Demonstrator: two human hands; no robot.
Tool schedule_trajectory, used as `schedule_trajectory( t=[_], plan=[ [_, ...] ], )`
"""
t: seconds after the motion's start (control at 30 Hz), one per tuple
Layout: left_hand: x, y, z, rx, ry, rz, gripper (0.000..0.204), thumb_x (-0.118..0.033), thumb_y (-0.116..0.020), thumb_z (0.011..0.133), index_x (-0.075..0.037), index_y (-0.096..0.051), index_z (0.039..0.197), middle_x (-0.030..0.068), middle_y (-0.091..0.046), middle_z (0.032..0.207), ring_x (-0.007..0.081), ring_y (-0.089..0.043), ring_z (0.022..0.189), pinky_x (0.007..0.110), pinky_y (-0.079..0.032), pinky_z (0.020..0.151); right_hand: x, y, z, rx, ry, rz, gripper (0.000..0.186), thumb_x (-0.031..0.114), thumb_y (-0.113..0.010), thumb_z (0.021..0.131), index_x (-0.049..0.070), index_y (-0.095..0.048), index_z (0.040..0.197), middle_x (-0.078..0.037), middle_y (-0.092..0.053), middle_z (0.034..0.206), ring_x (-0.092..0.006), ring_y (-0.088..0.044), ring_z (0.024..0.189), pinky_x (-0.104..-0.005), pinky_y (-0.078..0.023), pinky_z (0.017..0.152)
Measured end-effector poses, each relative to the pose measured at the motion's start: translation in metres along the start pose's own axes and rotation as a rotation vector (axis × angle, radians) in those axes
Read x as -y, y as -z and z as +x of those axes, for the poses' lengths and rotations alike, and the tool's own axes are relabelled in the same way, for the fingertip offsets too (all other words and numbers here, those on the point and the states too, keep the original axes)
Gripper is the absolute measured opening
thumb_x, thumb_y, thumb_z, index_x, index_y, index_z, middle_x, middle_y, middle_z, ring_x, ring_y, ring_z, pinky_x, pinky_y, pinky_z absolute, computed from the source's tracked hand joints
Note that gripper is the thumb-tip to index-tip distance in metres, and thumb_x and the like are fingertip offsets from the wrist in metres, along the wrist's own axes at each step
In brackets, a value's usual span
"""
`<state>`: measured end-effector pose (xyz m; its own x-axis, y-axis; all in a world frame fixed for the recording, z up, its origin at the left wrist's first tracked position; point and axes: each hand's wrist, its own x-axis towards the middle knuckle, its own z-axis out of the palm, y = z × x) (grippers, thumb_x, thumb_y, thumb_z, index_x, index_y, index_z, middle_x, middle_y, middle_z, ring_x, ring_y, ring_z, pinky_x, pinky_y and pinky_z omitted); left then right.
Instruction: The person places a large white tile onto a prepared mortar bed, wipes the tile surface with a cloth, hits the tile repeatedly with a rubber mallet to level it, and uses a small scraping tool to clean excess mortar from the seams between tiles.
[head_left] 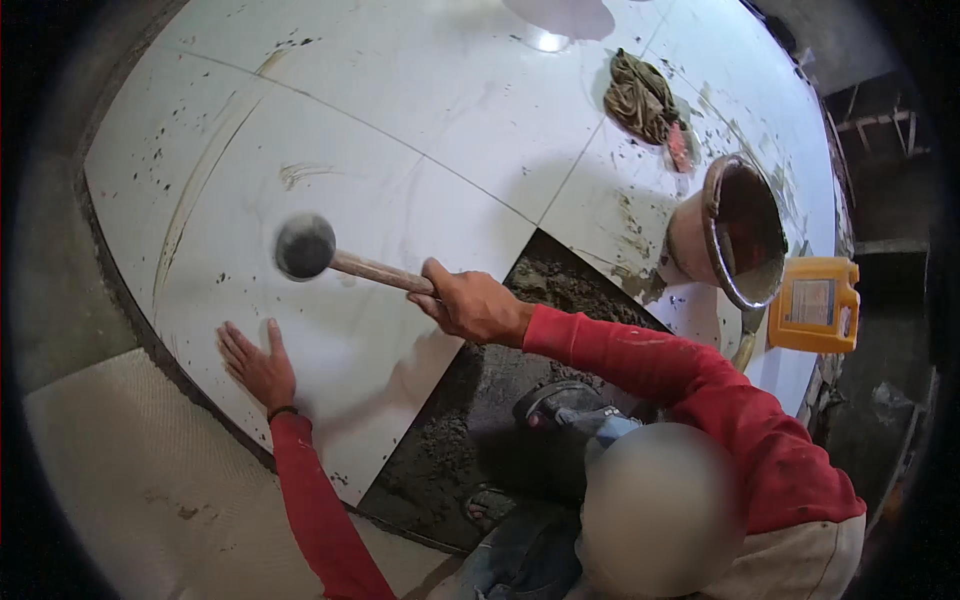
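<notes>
My right hand (470, 303) grips the wooden handle of a rubber mallet (382, 272). Its dark round head points left over a large white floor tile (350, 350), and a shadow falls below my arm. I cannot tell exactly how far the head is from the tile. Flat on the same tile lies my left hand (262, 370), fingers stretched and thumb apart, with a dark band at the wrist. Beside the tile's right edge is a bed of dark wet mortar (440, 430), where my sandaled feet (560, 400) are.
A mortar-smeared bucket (695, 240) stands at the right, with a yellow jerrycan (815, 305) behind it. A crumpled brown cloth (640, 98) lies farther off on the laid tiles. Along the left, a dark gap (130, 300) separates the tiles from a wall and a textured surface (150, 450).
</notes>
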<state>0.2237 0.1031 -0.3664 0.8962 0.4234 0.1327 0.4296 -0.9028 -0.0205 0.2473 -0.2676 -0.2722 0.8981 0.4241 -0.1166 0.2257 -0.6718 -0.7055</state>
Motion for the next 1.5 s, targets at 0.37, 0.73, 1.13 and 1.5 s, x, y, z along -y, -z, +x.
schedule_trajectory(
  t=[0.37,0.73,1.13,1.5],
  plan=[
    [-0.022,-0.014,0.010,0.061,0.093,0.054,0.077,-0.061,-0.031,0.102,-0.010,-0.020,0.158,0.0126,-0.016,0.165,0.0342,-0.015,0.152,0.060,-0.020,0.117,-0.026,0.009,-0.032,0.016,-0.086,0.011,0.038,0.039,-0.050,0.103,0.001,-0.042,0.107,-0.020,-0.059,0.059,-0.0440,-0.060,0.053,-0.0553,-0.046,0.049],
    [-0.280,0.040,-0.046,0.071,-0.816,-0.256,0.066,-0.042,-0.050,0.098,-0.026,-0.028,0.158,0.0011,-0.020,0.166,0.0418,-0.013,0.150,0.072,-0.009,0.113,0.047,0.046,-0.046,-0.061,0.049,0.558,0.034,0.034,-0.052,0.103,0.000,-0.047,0.099,-0.021,-0.053,0.057,-0.0425,-0.057,0.051,-0.0526,-0.043,0.049],
    [-0.294,0.036,-0.047,0.122,-0.989,-0.382,0.063,-0.040,-0.055,0.095,-0.030,-0.035,0.154,0.0015,-0.026,0.163,0.0346,-0.020,0.150,0.067,-0.009,0.117,0.040,0.073,-0.061,-0.073,0.183,0.461,0.033,0.033,-0.054,0.101,0.001,-0.047,0.103,-0.019,-0.055,0.062,-0.0408,-0.058,0.053,-0.0484,-0.045,0.048],
    [-0.328,0.039,-0.076,0.053,-0.788,-0.432,0.071,-0.037,-0.055,0.096,-0.014,-0.028,0.157,0.0111,-0.023,0.163,0.0344,-0.018,0.151,0.057,-0.013,0.121,0.039,0.037,0.002,-0.247,0.373,0.141,0.046,0.031,-0.049,0.103,0.007,-0.041,0.142,-0.013,-0.060,0.069,-0.0329,-0.062,0.054,-0.0448,-0.049,0.046]
  ],
)
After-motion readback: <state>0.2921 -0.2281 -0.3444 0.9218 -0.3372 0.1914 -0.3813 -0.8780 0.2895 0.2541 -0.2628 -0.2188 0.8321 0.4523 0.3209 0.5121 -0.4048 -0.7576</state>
